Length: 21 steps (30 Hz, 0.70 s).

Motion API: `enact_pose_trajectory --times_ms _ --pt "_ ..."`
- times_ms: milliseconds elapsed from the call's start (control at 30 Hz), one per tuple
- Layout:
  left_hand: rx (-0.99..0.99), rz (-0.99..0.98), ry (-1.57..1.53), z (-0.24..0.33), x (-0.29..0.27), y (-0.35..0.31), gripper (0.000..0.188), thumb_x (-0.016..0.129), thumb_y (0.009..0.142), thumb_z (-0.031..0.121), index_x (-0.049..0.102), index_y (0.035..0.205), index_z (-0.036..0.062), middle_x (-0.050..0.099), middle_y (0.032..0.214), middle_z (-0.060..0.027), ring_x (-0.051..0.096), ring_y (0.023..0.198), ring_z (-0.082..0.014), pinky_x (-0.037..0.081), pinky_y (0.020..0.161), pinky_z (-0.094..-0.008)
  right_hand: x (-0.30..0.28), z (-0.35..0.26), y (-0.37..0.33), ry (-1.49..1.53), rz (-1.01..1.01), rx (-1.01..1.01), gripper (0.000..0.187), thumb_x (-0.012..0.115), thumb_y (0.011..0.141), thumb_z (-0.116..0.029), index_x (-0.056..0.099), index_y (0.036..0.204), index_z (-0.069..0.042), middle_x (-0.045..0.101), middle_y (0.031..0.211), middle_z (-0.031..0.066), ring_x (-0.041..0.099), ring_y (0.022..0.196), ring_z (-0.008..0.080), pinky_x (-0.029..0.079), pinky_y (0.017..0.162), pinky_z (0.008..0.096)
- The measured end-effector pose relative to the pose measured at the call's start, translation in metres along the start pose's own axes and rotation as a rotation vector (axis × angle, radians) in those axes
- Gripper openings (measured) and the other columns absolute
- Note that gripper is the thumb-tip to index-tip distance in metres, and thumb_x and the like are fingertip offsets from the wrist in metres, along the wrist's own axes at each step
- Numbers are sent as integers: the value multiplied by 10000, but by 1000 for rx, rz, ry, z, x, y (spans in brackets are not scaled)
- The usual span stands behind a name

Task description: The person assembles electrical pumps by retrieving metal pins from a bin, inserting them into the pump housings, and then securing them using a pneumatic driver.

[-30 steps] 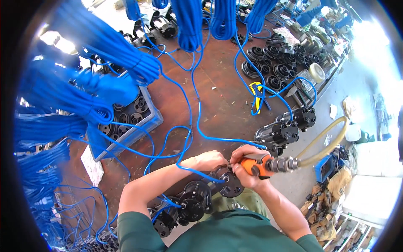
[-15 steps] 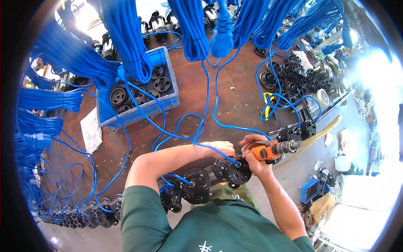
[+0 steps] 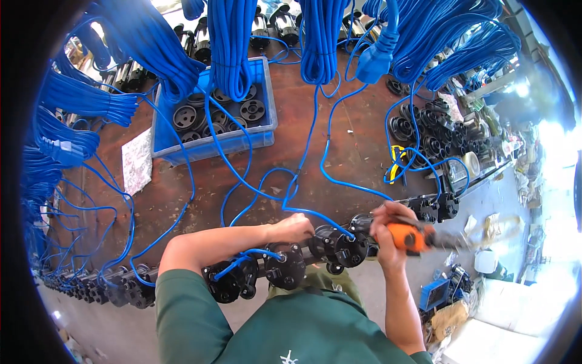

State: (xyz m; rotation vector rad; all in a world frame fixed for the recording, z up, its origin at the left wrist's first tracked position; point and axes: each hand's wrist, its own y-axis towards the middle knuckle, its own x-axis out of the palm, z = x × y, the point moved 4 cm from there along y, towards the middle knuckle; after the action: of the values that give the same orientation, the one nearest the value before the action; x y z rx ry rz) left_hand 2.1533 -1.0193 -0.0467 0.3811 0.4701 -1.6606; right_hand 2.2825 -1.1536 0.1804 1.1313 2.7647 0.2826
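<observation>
My right hand (image 3: 391, 227) is closed around an orange air tool (image 3: 407, 238), its metal fitting and hose blurred and trailing off to the right. Just left of it, a round black housing (image 3: 351, 250) with a blue cord entering its face stands at the table's near edge. My left hand (image 3: 295, 228) is curled closed above the row, close to the housings; whatever its fingers hold is hidden. Below that hand sits a second black housing (image 3: 285, 267), also with a blue cord. Another one (image 3: 225, 280) is beneath my left forearm.
Bundled blue cords (image 3: 321, 42) hang across the far side. A blue crate (image 3: 267, 138) holds round black parts. Yellow-handled cutters (image 3: 396, 164) lie near piled black rings (image 3: 424, 130) on the right. Loose cords cross the brown table (image 3: 303, 188), and a pale sheet (image 3: 137, 162) lies left.
My right hand has drawn the orange tool rightward, away from the corded housing. My left hand has moved left, away from the right hand. The whole view has shifted somewhat.
</observation>
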Motion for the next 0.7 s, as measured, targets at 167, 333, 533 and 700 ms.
enact_pose_trajectory --times_ms 167,333,533,700 --pt "67 104 11 -3 8 5 153 705 803 116 757 919 31 698 810 -198 683 770 -376 542 700 -445 11 -70 -23 91 -127 -101 288 648 798 23 621 1081 71 693 913 197 685 671 159 576 625 292" --pt "95 53 22 -2 8 7 148 697 788 134 765 890 49 710 802 -181 689 746 -361 555 685 -444 40 -40 -26 102 -206 19 308 624 790 52 622 1098 68 699 943 171 683 700 162 580 669 298" --pt "187 61 38 -7 13 -1 124 669 803 131 743 846 41 688 771 -189 660 747 -389 532 679 -465 62 7 -20 -6 -287 -83 181 635 747 37 658 926 38 710 858 155 684 687 166 574 674 276" --pt "277 79 8 0 7 0 140 656 810 150 676 758 21 620 694 -225 609 666 -423 488 613 -491 62 18 -17 -76 -301 4 185 635 742 15 675 923 13 730 833 99 690 691 143 564 682 272"
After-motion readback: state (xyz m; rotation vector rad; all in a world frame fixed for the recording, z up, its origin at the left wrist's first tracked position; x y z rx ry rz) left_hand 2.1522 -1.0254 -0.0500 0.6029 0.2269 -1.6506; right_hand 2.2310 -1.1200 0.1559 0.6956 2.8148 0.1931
